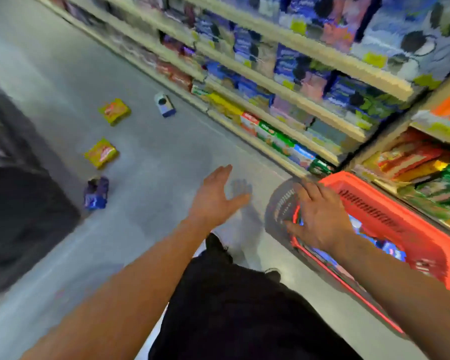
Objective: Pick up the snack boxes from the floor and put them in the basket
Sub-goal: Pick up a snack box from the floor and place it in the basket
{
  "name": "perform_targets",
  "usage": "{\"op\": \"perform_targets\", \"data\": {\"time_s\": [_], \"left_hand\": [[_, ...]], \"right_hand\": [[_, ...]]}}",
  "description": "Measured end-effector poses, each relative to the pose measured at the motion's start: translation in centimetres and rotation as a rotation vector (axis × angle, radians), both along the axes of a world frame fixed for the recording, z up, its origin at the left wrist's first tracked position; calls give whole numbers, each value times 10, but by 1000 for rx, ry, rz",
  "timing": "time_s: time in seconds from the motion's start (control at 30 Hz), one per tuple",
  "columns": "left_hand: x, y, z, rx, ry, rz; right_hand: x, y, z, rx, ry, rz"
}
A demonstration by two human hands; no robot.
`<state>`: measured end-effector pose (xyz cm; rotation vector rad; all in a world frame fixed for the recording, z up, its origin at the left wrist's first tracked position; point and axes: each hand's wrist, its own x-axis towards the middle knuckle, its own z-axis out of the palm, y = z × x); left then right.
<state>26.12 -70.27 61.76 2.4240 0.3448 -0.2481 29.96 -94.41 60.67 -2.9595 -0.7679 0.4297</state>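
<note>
Several snack boxes lie on the grey floor at the left: a yellow box (114,111), a second yellow box (101,153), a dark blue box (96,193) and a white and blue box (164,104) nearer the shelves. A red basket (411,237) stands on the floor at the right, with blue packs inside. My left hand (216,197) hovers open above the floor, fingers spread, holding nothing. My right hand (320,216) is over the basket's near end, fingers apart, nothing visible in it. The picture is blurred.
Shelves full of packaged goods (283,81) run along the right side of the aisle, close behind the basket. A dark mat or object (24,216) covers the floor at the left. My dark trousers and a white shoe (234,237) show below my hands.
</note>
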Motion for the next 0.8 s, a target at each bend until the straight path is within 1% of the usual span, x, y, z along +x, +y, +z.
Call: {"op": "perform_targets", "data": {"time_s": [0.03,0.13,0.27,0.4,0.57,0.73,0.8], "left_hand": [[-21,26,-1,16,2,87],[-68,80,-3,36,21,284],[-120,146,-13,32,47,504],[-171,215,-15,17,81,702],[-208,288,-11,40,73,911],[-229,334,-2,27,80,1058],[-231,347,-3,22,83,1086]], "right_hand": [[2,33,3,-10,3,96],[-1,115,0,-43,58,292],[-17,219,0,-53,75,504],[-39,321,2,-31,33,687],[-59,426,11,-16,49,845],[-67,504,14,-23,42,936],[-64,528,12,-33,52,952]]}}
